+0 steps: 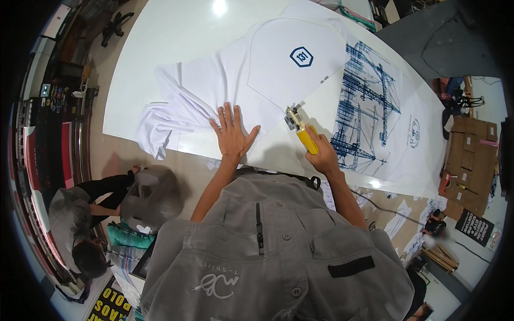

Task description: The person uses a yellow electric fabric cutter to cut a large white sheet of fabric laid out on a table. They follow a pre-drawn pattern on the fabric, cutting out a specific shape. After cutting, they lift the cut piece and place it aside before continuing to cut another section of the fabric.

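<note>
Your desk (pixel 160 48) has a smooth, glossy white top that throws back bright spots of light. The white cloth (pixel 219 83) on it looks soft and matt, rumpled into folds at one end. Your handheld tool (pixel 303 134) pairs a yellow handle (pixel 308 143), seemingly plastic, with a head (pixel 293 119) of greyish metal. Your shirt (pixel 332 294) is matt cloth; the brown panels (pixel 465 155) look like dull cardboard.

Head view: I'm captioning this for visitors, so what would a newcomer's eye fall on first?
Probably the yellow-handled tool in the right hand, just right of the picture's middle. Next might come the bold blue print on the panel farther right on the white table. Left of the tool, the left hand lies spread on white fabric.
</note>
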### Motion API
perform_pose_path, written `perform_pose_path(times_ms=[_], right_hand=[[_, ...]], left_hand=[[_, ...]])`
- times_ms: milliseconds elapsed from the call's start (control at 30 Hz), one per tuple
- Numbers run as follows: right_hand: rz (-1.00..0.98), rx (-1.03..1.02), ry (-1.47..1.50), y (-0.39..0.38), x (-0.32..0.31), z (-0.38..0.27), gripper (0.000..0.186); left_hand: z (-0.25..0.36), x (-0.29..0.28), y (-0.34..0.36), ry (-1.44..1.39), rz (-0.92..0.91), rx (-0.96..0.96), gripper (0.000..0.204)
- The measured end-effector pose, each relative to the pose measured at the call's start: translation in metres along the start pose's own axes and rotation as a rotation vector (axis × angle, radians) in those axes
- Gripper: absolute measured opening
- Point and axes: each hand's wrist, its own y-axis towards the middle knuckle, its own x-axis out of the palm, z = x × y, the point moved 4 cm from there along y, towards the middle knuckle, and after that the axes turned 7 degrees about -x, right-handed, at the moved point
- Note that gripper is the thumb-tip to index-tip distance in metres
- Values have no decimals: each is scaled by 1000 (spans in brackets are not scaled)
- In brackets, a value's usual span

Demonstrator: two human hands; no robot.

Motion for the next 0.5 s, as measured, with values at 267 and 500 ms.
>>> perform_pose_path(times_ms=[267,500], right_hand=[[-116,120,-34,26,0,-2,94],[-137,134,-48,39,2,-7,95]], left_hand=[[1,-4,0,-25,4,4,102],[2,-7,1,-60,-7,-12,101]])
